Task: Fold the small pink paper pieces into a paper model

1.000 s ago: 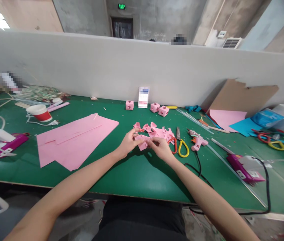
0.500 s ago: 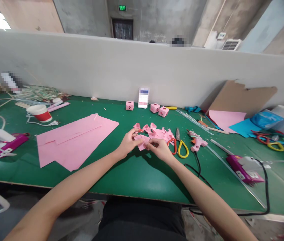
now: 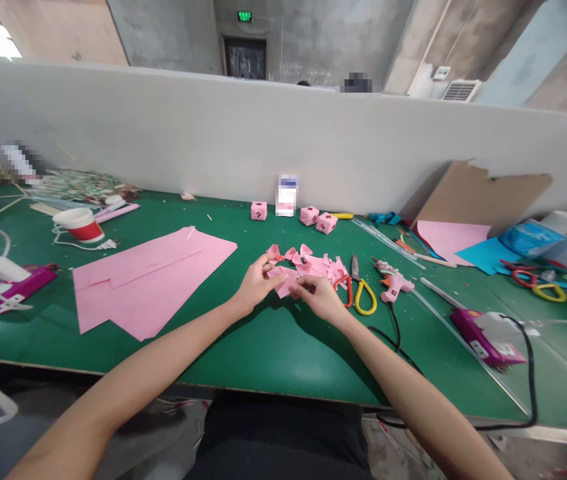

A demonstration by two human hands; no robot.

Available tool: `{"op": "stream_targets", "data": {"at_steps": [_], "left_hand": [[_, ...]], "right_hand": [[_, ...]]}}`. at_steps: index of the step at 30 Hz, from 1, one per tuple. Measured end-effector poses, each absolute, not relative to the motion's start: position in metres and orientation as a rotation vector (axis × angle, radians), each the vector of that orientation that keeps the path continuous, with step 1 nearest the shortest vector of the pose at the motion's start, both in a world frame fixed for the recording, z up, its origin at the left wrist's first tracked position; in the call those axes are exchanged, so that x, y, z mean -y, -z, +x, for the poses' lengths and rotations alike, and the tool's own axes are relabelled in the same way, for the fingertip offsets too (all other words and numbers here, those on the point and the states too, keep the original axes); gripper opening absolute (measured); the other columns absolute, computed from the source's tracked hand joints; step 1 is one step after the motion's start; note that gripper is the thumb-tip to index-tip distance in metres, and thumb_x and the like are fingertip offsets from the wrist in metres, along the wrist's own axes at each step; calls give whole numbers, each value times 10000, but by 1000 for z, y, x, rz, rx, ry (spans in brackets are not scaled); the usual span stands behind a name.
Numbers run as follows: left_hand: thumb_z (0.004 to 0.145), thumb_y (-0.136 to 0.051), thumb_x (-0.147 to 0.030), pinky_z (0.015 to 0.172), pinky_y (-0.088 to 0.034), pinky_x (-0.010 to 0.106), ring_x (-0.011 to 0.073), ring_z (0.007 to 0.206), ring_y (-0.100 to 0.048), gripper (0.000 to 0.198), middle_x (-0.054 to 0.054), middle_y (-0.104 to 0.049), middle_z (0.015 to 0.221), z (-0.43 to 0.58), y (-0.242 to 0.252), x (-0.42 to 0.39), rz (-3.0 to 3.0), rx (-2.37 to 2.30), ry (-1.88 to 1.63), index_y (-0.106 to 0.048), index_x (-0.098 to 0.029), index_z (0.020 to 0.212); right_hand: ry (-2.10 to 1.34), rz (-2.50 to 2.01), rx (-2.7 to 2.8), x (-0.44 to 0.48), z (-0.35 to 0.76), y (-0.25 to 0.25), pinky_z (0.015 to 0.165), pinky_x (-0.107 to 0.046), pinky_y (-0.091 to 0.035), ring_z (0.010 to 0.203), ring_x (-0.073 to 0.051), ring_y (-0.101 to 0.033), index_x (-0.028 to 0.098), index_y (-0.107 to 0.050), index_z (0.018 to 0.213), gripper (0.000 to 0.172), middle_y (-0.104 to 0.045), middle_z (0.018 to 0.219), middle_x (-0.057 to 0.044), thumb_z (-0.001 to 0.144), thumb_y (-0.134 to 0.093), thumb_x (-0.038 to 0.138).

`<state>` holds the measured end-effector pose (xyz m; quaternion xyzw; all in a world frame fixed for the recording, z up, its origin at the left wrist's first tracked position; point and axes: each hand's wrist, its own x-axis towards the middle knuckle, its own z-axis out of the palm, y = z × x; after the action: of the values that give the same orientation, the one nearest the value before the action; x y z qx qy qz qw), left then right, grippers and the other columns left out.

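At twelve o'clock over the table (image 3: 263, 363), fingers of the left hand (image 3: 253, 287) and right hand (image 3: 322, 297) pinch a small pink paper piece (image 3: 283, 289), which could crease if squeezed unevenly, or snag the paper scraps (image 3: 319, 265) at its two o'clock if pushed forward.

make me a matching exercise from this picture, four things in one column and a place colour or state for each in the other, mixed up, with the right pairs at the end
Things
1. cup
2. glue gun
3. pink paper piece
4. cardboard sheet

Descriptions
A. held by the left hand and right hand
B. brown, standing at a slant
C. white and red
D. pink, with a black cord

Right pairs: 1-C, 2-D, 3-A, 4-B
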<state>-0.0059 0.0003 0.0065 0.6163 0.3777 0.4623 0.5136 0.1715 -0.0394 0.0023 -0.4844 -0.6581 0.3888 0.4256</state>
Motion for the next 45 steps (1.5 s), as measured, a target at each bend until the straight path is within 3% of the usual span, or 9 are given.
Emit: {"op": "stream_targets", "data": {"at_steps": [8, 17, 26, 31, 34, 37, 45], "left_hand": [[702, -765, -347, 723, -492, 275, 175, 811, -644, 526, 79, -691, 984, -5, -7, 1, 1429, -891, -1153, -550, -155, 1142], [712, -744, -301, 671, -463, 255, 135, 686, -610, 508, -2, -653, 780, -5, -1, -4, 1481, -881, -1085, -500, -157, 1134], [709, -739, -266, 656, -436, 253, 127, 670, -592, 505, -7, -652, 759, -3, -2, 0, 1564, -894, -1007, -496, -152, 1137], [689, -791, -305, 654, -474, 252, 132, 675, -619, 540, -2, -659, 748, -5, -4, -2, 1425, -884, -1031, -514, -154, 1127], [677, -814, -325, 676, -510, 269, 145, 700, -652, 553, 21, -679, 803, -6, -7, -2, 1245, -825, -1034, -522, -161, 1118], [664, -830, -331, 683, -521, 273, 145, 703, -662, 560, 37, -694, 848, -6, -11, -1, 1141, -804, -1039, -531, -164, 1107], [654, -837, -322, 685, -491, 251, 134, 709, -641, 583, 11, -670, 802, -4, -15, 5, 1150, -835, -1073, -533, -144, 1118]], "right_hand": [[-991, -1234, 1616, 39, 170, 1, 565, -258, -456, 611, -147, -602, 162, -677, 772, 370, -669, 684, -30, 802, -634, 528], [-912, -1225, 1483, 36, 170, 5, 528, -265, -477, 593, -147, -572, 186, -574, 783, 387, -602, 679, -9, 813, -586, 572], [-716, -1278, 1596, 35, 175, 4, 562, -280, -438, 596, -152, -529, 188, -593, 726, 320, -601, 661, -14, 829, -581, 491], [-939, -1224, 1450, 36, 173, 0, 547, -275, -474, 582, -148, -548, 182, -644, 774, 388, -605, 674, -12, 797, -616, 569], [-1143, -1117, 1313, 38, 172, -5, 567, -269, -504, 676, -168, -620, 191, -677, 870, 441, -655, 776, -34, 818, -573, 616], [-1251, -1045, 1239, 39, 173, -7, 594, -261, -516, 753, -176, -656, 200, -695, 926, 417, -683, 852, -46, 787, -642, 590], [-1286, -1016, 1187, 38, 173, 0, 591, -223, -508, 719, -143, -642, 183, -707, 914, 360, -663, 794, -24, 742, -747, 497]]}}
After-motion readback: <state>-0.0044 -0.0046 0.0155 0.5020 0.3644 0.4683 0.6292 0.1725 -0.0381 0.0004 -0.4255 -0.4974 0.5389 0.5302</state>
